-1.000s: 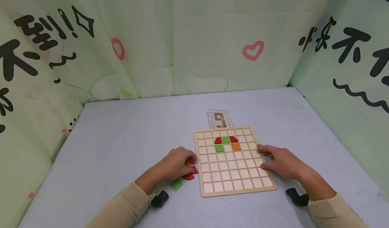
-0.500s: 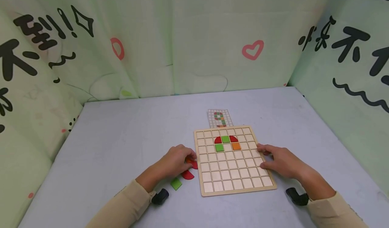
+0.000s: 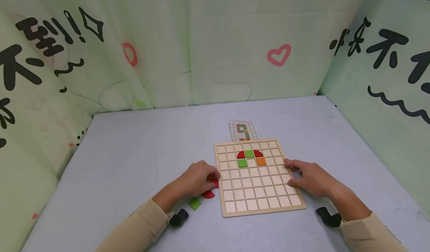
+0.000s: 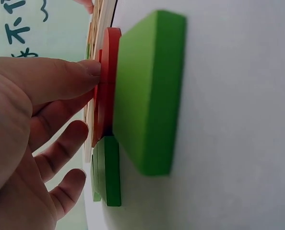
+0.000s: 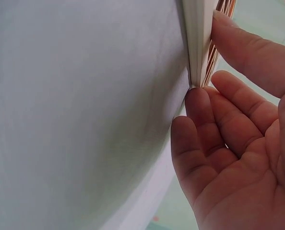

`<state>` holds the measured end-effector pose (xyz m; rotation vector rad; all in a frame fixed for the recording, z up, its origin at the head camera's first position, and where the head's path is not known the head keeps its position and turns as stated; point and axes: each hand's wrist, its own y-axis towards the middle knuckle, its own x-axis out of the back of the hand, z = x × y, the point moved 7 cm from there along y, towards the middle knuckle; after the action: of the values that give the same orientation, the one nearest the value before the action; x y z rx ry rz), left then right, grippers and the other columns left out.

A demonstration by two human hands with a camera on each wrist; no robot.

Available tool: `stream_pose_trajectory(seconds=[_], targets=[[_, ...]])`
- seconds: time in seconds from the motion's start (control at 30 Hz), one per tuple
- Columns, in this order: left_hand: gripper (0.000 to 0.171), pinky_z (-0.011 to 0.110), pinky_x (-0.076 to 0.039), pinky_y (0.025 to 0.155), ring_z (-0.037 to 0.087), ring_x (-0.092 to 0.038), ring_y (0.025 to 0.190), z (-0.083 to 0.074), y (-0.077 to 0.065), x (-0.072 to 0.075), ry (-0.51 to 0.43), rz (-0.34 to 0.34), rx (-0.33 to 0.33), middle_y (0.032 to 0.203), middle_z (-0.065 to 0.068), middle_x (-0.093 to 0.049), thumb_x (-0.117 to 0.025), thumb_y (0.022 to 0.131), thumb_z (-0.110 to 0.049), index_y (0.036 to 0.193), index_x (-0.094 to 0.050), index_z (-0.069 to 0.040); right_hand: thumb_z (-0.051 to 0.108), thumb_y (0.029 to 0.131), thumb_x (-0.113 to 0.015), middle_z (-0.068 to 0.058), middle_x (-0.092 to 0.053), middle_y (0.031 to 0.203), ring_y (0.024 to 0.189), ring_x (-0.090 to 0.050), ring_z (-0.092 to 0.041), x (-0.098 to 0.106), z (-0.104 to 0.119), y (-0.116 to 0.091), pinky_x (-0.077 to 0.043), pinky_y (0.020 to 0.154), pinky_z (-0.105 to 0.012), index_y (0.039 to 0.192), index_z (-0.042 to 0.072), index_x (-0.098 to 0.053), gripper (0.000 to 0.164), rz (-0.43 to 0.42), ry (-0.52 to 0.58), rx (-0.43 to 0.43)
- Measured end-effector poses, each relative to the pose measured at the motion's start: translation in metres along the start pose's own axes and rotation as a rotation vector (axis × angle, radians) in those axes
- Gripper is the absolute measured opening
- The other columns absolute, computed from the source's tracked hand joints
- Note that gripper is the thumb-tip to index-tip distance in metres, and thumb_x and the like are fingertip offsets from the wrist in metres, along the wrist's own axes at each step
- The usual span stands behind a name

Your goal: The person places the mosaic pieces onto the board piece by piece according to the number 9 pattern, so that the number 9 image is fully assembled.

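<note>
In the head view my left hand is at the left edge of the wooden grid board, over a small group of loose tiles. Its thumb and forefinger pinch at a red tile in the left wrist view; the forefinger is partly hidden. A rounded red tile and a green square tile lie beside the hand. On the board sit two red quarter-round tiles, two green squares and an orange square. My right hand rests its thumb and fingertips against the board's right edge.
Behind the board a small printed pattern card with a coloured figure shows, its lower part hidden by the board. A black strap piece is at the right wrist. A printed curtain hangs around the white table.
The orange tile glimpsed under my left hand is now out of sight, and a red tile has shifted slightly. My left hand edged a little right. The right hand and board stayed put.
</note>
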<state>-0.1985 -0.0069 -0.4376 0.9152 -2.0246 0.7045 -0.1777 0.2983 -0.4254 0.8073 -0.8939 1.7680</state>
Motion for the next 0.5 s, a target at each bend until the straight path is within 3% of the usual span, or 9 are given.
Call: stream_pose_trajectory(seconds=[0.5], targets=[[0.022, 0.028, -0.044, 0.077, 0.011, -0.049, 0.095, 0.0014, 0.0023, -0.0024, 0.069, -0.011, -0.017, 0.092, -0.013, -0.061, -0.080, 0.086, -0.022, 0.106, -0.072, -0.018, 0.024, 0.087, -0.076, -0.023, -0.056, 0.137, 0.124, -0.051, -0.044, -0.0005, 0.0000, -0.0004, -0.041, 0.097, -0.059, 0.140, -0.002, -0.052, 0.064, 0.006, 0.008, -0.012]])
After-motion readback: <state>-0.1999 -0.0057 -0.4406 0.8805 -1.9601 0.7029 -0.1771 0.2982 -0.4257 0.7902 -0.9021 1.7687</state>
